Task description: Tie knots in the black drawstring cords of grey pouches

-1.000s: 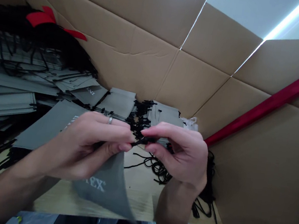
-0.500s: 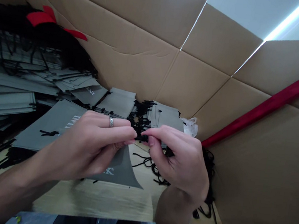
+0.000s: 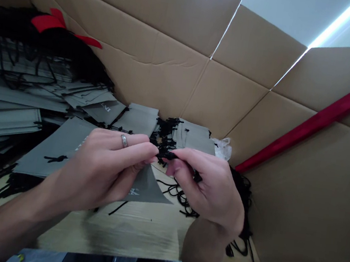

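Note:
My left hand (image 3: 105, 169), with a ring on one finger, and my right hand (image 3: 208, 187) meet fingertip to fingertip above the table. Both pinch a black cord (image 3: 166, 154) between them. Under my left hand lies a grey paper bag (image 3: 63, 146) with white lettering, and its near corner (image 3: 151, 190) shows between my hands. A second black cord knot (image 3: 56, 158) sits on the bag's face. Loose black cords (image 3: 182, 198) lie on the wooden table (image 3: 142, 230) under my right hand.
Stacks of flat grey bags (image 3: 7, 104) with black cords fill the left side, more bags (image 3: 169, 128) at the back. Cardboard walls (image 3: 160, 47) enclose the table, a red strip (image 3: 312, 119) crosses the right wall. Red fabric (image 3: 52, 22) tops the left pile.
The bag's near corner, hanging low a second ago, has come up and lies flatter. My hands have closed together on the cord and shifted slightly up.

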Available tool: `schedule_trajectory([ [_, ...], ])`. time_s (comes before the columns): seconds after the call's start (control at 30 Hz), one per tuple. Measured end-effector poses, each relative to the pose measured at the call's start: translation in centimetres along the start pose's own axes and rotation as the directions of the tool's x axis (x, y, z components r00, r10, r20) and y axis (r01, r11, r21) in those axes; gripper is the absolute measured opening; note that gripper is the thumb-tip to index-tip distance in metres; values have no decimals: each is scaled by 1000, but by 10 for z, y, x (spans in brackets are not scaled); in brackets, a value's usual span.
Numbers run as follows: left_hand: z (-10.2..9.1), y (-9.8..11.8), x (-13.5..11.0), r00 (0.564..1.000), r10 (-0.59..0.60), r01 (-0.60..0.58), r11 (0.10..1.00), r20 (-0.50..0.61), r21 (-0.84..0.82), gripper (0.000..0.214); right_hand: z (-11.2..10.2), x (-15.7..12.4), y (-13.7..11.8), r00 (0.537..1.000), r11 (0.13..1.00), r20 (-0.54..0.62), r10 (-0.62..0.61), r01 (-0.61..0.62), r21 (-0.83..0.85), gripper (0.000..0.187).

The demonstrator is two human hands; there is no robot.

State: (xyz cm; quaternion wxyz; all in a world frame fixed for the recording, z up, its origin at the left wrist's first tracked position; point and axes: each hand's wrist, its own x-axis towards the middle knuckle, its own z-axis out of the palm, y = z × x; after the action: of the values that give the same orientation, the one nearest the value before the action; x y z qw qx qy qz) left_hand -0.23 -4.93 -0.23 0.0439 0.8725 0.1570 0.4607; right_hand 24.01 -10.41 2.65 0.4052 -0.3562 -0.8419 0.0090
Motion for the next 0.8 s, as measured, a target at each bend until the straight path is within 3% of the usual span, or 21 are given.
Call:
schedule_trajectory([
  [0.1, 3, 1, 3, 999, 39, -39, 996, 4, 81, 10, 6, 1, 0, 992, 994, -125, -24, 10, -108, 21],
  [0.17, 5, 2, 6, 997, 11, -13, 1000, 75, 28, 14, 11, 2, 0, 978, 978, -203, -54, 11, -209, 22],
  [0.27, 5, 1, 9, 984, -6, 23, 995, 176, -96, 29, 17, 4, 2, 967, 948, -230, -113, 35, -318, 28],
  [0.37, 4, -5, 10, 976, 49, -6, 981, 213, -194, 30, 22, 7, 3, 961, 935, -236, -142, 52, -351, 32],
  [0.57, -3, -16, 8, 952, 153, -71, 953, 266, -294, 27, 25, 9, 3, 960, 960, -240, -146, 79, -267, 30],
  [0.73, -6, -9, 10, 977, 66, -11, 965, 201, -262, 26, 10, 1, 5, 979, 996, -202, -36, 19, -87, 22],
  [0.8, -7, -8, 11, 981, 55, -10, 971, 185, -238, 26, 4, -3, 5, 979, 999, -206, 2, 7, 43, 37],
])
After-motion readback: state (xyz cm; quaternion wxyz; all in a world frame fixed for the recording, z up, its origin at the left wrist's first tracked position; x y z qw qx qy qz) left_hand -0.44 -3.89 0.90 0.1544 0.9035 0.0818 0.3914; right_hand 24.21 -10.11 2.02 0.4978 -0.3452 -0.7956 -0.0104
